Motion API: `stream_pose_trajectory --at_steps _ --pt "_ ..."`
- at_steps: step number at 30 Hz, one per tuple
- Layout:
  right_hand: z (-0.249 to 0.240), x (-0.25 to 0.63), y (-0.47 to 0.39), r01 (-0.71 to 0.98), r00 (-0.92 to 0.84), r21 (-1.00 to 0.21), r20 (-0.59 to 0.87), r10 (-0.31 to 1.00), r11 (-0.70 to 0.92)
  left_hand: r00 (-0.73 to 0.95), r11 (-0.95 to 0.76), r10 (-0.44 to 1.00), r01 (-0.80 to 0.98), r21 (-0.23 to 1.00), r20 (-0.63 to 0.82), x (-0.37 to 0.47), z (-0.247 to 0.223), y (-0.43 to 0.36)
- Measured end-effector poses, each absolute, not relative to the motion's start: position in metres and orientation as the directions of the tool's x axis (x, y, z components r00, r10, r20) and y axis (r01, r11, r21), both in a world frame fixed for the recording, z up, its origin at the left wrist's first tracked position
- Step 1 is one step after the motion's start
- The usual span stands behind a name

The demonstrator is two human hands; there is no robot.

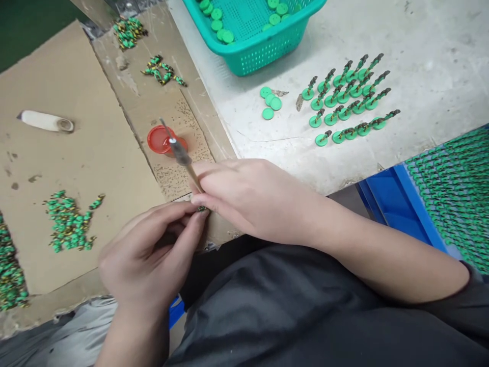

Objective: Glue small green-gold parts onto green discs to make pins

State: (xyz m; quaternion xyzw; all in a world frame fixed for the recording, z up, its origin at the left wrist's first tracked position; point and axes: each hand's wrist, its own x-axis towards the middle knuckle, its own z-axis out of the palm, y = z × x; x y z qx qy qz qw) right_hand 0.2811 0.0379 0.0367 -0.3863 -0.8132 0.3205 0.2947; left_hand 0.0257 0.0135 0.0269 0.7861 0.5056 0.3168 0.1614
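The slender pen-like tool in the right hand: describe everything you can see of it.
The slender pen-like tool has a thin, dark tip, a small whitish section below it, a grey tapered collar and a tan-brown shaft that looks like wood. It slants, its thin tip pointing away from the person. The right hand grips the shaft and hides its lower end. In this view the tip overlaps the round red plastic tub; whether they touch cannot be told.
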Motion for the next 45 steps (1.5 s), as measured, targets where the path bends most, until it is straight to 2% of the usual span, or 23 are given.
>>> stream_pose_trajectory --at_steps 9,13,24,31,38,45 --pt "0.047 0.279 0.044 0.377 -0.597 -0.772 0.219 0.772 0.511 0.314 -0.447 0.892 0.724 0.525 0.326 0.027 0.031 0.015" --pt "0.052 0.274 0.047 0.412 -0.612 -0.764 0.171 0.772 0.496 0.304 -0.435 0.897 0.729 0.528 0.319 0.028 0.031 0.015" --pt "0.038 0.274 0.040 0.354 -0.529 -0.780 0.288 0.798 0.516 0.450 -0.525 0.849 0.662 0.535 0.276 0.030 0.045 0.026" --pt "0.034 0.283 0.020 0.489 -0.313 -0.805 0.197 0.929 0.335 0.395 -0.444 0.893 0.689 0.573 0.216 0.032 0.045 0.023" --pt "0.028 0.279 0.014 0.433 -0.294 -0.828 0.243 0.924 0.356 0.449 -0.496 0.865 0.703 0.510 0.222 0.034 0.048 0.021" --pt "0.029 0.278 0.018 0.459 -0.319 -0.832 0.171 0.932 0.310 0.467 -0.512 0.855 0.694 0.507 0.225 0.035 0.048 0.022"
